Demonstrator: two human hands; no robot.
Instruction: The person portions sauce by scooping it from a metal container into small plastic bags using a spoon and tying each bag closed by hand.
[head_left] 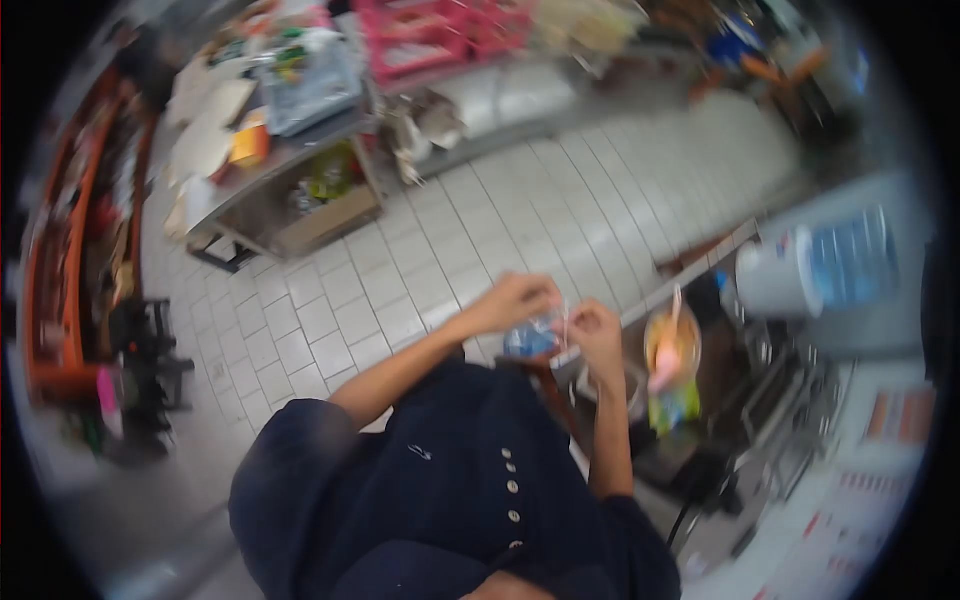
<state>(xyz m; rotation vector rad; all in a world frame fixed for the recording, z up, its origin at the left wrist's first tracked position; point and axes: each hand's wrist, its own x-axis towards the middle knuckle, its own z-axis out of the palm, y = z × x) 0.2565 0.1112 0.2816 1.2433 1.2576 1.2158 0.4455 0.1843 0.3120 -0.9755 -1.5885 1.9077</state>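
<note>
A small clear plastic bag point(535, 338) with something blue in it hangs between my two hands, in front of my dark shirt. The fingers of my left hand point(518, 300) are closed on its upper left side. My right hand point(597, 328) pinches the bag at its right edge, close to the left hand. Motion blur hides what exactly is in the bag. Right of my right hand, a round bowl point(672, 345) with orange-brown contents and a pale-handled utensil stands on a dark counter. A green and yellow packet point(675, 408) lies just below the bowl.
A large blue water bottle point(850, 262) lies sideways in view at the right, beside a white container point(775, 272). Ahead stands a metal table point(290, 170) with a grey-blue basket point(312, 90); pink crates point(415, 40) are behind it. An orange shelf point(70, 260) runs along the left.
</note>
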